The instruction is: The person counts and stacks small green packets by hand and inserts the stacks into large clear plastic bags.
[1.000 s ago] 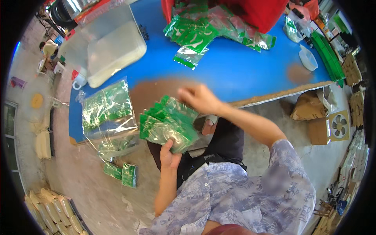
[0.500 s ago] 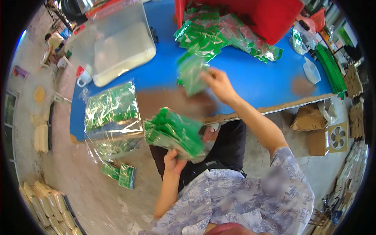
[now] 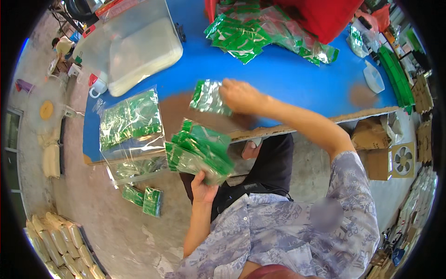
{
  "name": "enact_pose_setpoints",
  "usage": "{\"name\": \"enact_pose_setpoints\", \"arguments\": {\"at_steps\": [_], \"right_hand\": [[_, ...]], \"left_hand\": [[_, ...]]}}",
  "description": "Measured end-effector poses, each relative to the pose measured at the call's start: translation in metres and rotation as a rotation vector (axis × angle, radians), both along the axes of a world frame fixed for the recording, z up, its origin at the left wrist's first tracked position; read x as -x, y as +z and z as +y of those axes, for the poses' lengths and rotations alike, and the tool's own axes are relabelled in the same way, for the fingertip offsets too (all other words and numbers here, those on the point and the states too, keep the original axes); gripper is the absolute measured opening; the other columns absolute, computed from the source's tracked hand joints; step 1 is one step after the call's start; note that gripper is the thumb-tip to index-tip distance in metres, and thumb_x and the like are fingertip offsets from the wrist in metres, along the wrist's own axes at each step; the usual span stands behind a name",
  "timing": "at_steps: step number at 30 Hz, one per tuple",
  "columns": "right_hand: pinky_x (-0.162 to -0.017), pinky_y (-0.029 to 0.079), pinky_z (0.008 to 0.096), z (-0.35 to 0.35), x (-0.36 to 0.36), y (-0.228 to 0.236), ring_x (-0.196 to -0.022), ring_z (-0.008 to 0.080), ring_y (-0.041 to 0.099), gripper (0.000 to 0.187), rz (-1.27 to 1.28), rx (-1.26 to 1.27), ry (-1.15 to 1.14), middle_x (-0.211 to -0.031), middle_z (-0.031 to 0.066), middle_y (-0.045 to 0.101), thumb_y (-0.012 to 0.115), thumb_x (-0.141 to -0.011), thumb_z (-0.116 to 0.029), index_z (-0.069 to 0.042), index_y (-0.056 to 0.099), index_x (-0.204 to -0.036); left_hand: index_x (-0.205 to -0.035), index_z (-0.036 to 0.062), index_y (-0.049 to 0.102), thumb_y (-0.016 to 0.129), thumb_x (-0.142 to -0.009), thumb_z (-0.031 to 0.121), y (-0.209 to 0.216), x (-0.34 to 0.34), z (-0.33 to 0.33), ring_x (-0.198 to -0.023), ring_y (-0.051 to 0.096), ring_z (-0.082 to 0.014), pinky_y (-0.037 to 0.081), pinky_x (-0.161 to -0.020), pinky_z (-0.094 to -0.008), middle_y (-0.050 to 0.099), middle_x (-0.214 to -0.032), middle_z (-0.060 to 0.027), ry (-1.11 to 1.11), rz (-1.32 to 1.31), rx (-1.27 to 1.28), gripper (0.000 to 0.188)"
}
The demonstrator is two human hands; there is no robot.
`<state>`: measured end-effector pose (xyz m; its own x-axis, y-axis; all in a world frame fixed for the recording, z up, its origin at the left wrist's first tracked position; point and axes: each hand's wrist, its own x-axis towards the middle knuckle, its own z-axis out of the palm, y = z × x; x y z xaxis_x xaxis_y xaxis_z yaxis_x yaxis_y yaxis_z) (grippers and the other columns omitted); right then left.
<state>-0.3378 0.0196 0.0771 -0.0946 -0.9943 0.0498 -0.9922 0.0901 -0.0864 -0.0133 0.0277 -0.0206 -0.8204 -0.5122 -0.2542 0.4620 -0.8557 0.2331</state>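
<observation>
My left hand (image 3: 204, 187) is closed round the lower end of a fanned stack of green and clear plastic packets (image 3: 197, 151), held over my lap at the table's near edge. Above that stack, my right hand (image 3: 241, 96) pinches one green and silvery packet (image 3: 211, 96) by its right side, over the worn brown patch of the blue table (image 3: 195, 60). A loose pile of similar packets (image 3: 239, 37) spills from a red bin (image 3: 320, 18) at the far side. Left of my stack lies a large clear bag (image 3: 131, 120) filled with green packets.
A clear plastic box (image 3: 146, 56) and a white jug with a red top (image 3: 96, 85) occupy the table's left part. Two green bundles (image 3: 152, 201) lie on the floor below. At right are a white scoop-like tray (image 3: 374, 76), a green strip (image 3: 395, 79) and a boxed fan (image 3: 403, 158).
My right hand has moved left with its packet, away from the pile and over the held stack. My left hand keeps its stack, nearly in place.
</observation>
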Motion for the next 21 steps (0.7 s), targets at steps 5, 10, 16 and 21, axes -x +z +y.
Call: {"name": "enact_pose_setpoints", "arguments": {"at_steps": [5, 10, 16, 21], "right_hand": [[-0.068, 0.051, 0.0527, 0.026, -0.055, 0.022, -0.072, 0.0452, 0.064, 0.025, -0.540, 0.101, 0.151, -0.075, 0.0252, 0.065, 0.062, -0.090, -0.023, 0.001, 0.064, -0.087], [-0.111, 0.035, 0.0497, -0.010, 0.083, -0.012, -0.133, 0.0431, 0.043, 0.082, 0.082, 0.523, -0.397, -0.141, 0.0284, 0.047, 0.065, -0.086, -0.057, 0.005, 0.048, -0.136], [-0.111, 0.036, 0.0487, 0.073, -0.016, 0.002, -0.130, 0.0405, 0.045, 0.082, -0.170, 0.246, 0.067, -0.133, 0.0248, 0.050, 0.072, -0.082, -0.051, -0.001, 0.043, -0.141], [-0.101, 0.046, 0.0423, 0.099, -0.054, -0.006, -0.122, 0.0328, 0.053, 0.061, -0.262, 0.296, 0.208, -0.123, 0.0133, 0.055, 0.077, -0.077, -0.021, -0.008, 0.054, -0.133]], "left_hand": [[-0.136, 0.0064, 0.052, 0.069, -0.087, 0.012, 0.020, 0.018, -0.001, -0.127, 0.054, -0.0262, 0.039, -0.113, -0.0476, 0.058, -0.134, -0.0082, 0.063, -0.117, -0.052, 0.052], [-0.141, 0.0061, 0.047, 0.068, -0.089, 0.012, 0.016, 0.013, -0.002, -0.132, 0.050, -0.0302, 0.036, -0.115, -0.0502, 0.054, -0.141, -0.0117, 0.071, -0.195, 0.004, 0.057], [-0.144, 0.0058, 0.044, 0.070, -0.084, 0.017, -0.009, -0.020, -0.010, -0.132, 0.049, -0.0331, 0.037, -0.114, -0.0504, 0.053, -0.142, -0.0133, 0.033, -0.285, 0.181, 0.066], [-0.133, 0.0037, 0.055, 0.073, -0.079, 0.019, -0.018, -0.039, -0.030, -0.122, 0.058, -0.0328, 0.041, -0.110, -0.0512, 0.062, -0.130, -0.0129, -0.057, -0.203, 0.175, 0.059]]}}
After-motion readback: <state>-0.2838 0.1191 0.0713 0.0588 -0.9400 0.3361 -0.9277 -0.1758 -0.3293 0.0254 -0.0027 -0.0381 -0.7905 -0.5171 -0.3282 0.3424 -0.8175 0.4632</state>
